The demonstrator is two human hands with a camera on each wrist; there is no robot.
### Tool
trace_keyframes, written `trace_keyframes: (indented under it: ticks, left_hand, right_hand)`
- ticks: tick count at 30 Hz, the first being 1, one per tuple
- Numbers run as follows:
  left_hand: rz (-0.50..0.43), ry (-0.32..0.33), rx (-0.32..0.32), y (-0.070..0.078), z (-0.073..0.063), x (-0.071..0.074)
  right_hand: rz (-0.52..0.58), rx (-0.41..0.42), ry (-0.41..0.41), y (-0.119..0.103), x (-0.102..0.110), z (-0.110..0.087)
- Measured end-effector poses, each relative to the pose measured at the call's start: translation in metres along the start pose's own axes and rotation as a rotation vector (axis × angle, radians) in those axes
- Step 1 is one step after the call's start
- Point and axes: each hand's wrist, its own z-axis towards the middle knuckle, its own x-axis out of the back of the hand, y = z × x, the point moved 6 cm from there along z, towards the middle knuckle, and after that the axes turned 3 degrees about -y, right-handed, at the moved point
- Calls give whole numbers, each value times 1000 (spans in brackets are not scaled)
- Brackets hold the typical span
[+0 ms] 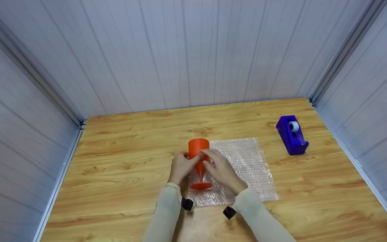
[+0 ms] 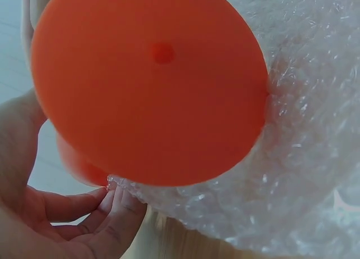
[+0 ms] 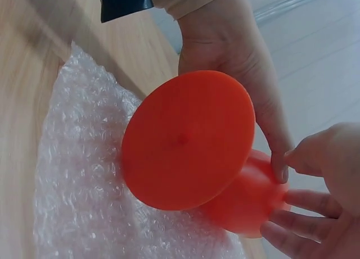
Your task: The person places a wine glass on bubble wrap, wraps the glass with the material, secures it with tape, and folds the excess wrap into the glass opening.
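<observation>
An orange-red goblet (image 1: 198,146) lies on its side along the left part of a sheet of bubble wrap (image 1: 247,164), its round foot (image 3: 185,141) toward the person. My left hand (image 1: 180,168) holds the goblet from the left, thumb over the bowl. In the left wrist view, its curled fingers (image 2: 121,219) are at the edge of the bubble wrap, beside the bowl. From the right, my right hand (image 1: 223,169) rests extended fingers (image 3: 306,222) on the bowl. The foot hides much of the stem and bowl in both wrist views.
A blue tape dispenser (image 1: 291,136) with a roll of clear tape stands on the wooden table (image 1: 123,174) at the right. Pale panel walls (image 1: 193,57) enclose the table at the back and both sides. Small black devices (image 1: 187,204) sit at both wrists.
</observation>
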Motion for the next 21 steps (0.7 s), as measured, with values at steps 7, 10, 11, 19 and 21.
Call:
trace_keyframes:
  ticks: [7,10,11,19,21]
  left_hand:
    - [98,32,-70,9,-2,-3]
    - [144,41,-96,13,-2,-5]
    - [158,44,-100,14,-2,-5]
    - [222,41,-143,22,-4,-9]
    - [227,38,-147,23,-4,-9]
  right_hand:
    - [-94,20,22,-1,6,1]
    - [-129,35,23,-2,7,1]
    - [-140,42,21,-2,7,1]
    - [-216,93,48,0,8,-2]
    - [-212,84,46,2,9,-2]
